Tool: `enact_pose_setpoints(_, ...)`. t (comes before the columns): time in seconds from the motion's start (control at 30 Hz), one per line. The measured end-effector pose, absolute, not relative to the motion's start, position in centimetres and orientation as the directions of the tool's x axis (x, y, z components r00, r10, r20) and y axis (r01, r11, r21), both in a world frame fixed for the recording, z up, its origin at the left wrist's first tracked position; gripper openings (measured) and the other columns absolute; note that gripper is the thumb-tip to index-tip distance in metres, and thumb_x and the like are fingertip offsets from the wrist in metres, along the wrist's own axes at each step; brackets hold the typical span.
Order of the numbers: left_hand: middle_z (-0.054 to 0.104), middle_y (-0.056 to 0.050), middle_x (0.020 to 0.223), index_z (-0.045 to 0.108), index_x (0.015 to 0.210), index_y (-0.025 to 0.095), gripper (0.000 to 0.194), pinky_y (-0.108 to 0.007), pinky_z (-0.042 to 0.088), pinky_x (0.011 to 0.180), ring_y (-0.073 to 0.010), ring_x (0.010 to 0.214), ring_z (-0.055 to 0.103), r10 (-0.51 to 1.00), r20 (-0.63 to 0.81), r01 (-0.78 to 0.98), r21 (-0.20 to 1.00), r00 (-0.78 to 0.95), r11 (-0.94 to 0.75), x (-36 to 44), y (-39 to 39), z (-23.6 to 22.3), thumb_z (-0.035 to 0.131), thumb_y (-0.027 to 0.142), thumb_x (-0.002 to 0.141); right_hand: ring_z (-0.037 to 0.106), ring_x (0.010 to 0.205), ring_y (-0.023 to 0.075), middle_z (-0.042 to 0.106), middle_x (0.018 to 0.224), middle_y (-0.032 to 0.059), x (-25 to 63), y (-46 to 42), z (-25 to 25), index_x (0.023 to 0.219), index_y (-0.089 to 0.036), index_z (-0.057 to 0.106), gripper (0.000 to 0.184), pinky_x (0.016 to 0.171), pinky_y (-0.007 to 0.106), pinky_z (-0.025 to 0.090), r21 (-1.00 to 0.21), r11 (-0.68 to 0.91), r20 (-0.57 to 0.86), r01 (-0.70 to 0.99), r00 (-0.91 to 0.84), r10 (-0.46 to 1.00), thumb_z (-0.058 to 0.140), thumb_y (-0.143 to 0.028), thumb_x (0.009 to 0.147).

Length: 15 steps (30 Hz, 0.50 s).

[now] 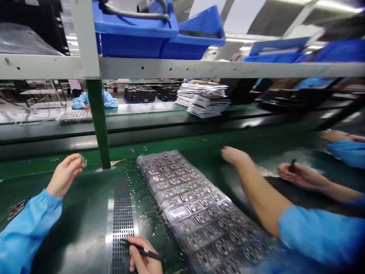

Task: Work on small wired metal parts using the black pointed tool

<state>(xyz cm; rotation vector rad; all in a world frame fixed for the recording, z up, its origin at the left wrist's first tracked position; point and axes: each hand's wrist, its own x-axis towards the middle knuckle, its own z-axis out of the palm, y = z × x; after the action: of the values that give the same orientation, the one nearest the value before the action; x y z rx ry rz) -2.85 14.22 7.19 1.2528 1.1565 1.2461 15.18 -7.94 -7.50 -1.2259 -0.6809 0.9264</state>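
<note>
My left hand (65,173), in a blue sleeve, pinches a small metallic part (83,161) above the green bench. At the bottom, my right hand (145,257) grips black tweezers (146,252), their tips over a sheet of small black stickers (123,217) on a shiny backing. To the right of the sheet lies a stack of clear plastic trays (182,186), whose compartments hold many similar small metal parts. Several loose parts (16,210) rest on the bench at the far left, near my sleeve.
A co-worker's arm (251,182) reaches across right of the trays; another hand (299,176) there holds a dark tool. A green post (98,125) rises behind the sheet to a shelf with blue bins (134,42). Across the line sits another person (110,99). White stacked sheets (203,99) stand beyond.
</note>
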Motion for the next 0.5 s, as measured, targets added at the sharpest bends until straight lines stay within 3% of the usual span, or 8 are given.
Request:
enact_pose_setpoints(0.13,0.058,-0.001,0.077,0.056,0.108,0.018,0.045,-0.022,0.045,0.059,-0.0129,0.066,0.055,0.875,-0.181,0.193,0.976,0.449,0.103,-2.0,5.6,5.1,0.068,0.041,0.072,0.055,0.036,0.0145,0.06,0.055,0.0011,16.2,-8.1,-6.9,0.086,-0.035,0.07,0.023,0.035,0.028,0.043,-0.943,0.027,-0.098,-0.333,0.353,0.93,0.059,-0.054,0.077)
enact_pose_setpoints(0.2,0.056,-0.001,0.075,0.057,0.106,0.016,0.041,-0.023,0.044,0.06,-0.0128,0.066,0.053,0.787,-0.257,0.287,0.952,0.561,0.106,-1.2,2.9,3.3,0.066,0.041,0.074,0.059,0.041,0.0179,0.064,0.054,0.0013,16.6,-8.0,-6.3,0.099,-0.039,0.066,0.027,0.039,0.03,0.047,-0.938,0.015,-0.09,-0.347,0.285,0.954,0.05,-0.054,0.083)
enact_pose_setpoints(0.27,0.054,0.0,0.075,0.056,0.105,0.015,0.039,-0.022,0.043,0.063,-0.0124,0.068,0.051,0.755,-0.26,0.309,0.948,0.602,0.08,-0.5,1.5,1.7,0.064,0.039,0.075,0.065,0.054,0.022,0.069,0.066,0.0028,16.6,-7.7,-5.5,0.108,-0.04,0.061,0.028,0.046,0.035,0.052,-0.955,0.039,-0.047,-0.293,0.281,0.959,0.047,-0.052,0.086)
enact_pose_setpoints(0.37,0.054,-0.001,0.077,0.055,0.101,0.013,0.033,-0.023,0.042,0.066,-0.0126,0.071,0.051,0.765,-0.217,0.299,0.954,0.607,0.033,0.2,1.0,0.1,0.06,0.036,0.077,0.068,0.077,0.0247,0.071,0.088,0.0018,15.9,-7.0,-4.5,0.106,-0.038,0.06,0.023,0.063,0.039,0.055,-0.982,0.059,0.011,-0.179,0.256,0.967,0.056,-0.04,0.083)
enact_pose_setpoints(0.5,0.055,-0.002,0.074,0.056,0.095,0.012,0.027,-0.023,0.04,0.063,-0.0128,0.068,0.05,0.789,-0.184,0.334,0.942,0.586,-0.028,0.4,1.0,-0.7,0.055,0.033,0.079,0.066,0.071,0.02,0.068,0.082,-0.0034,15.0,-6.0,-4.0,0.096,-0.036,0.059,0.029,0.071,0.036,0.053,-0.983,0.041,-0.001,-0.179,0.226,0.974,0.068,-0.021,0.072)
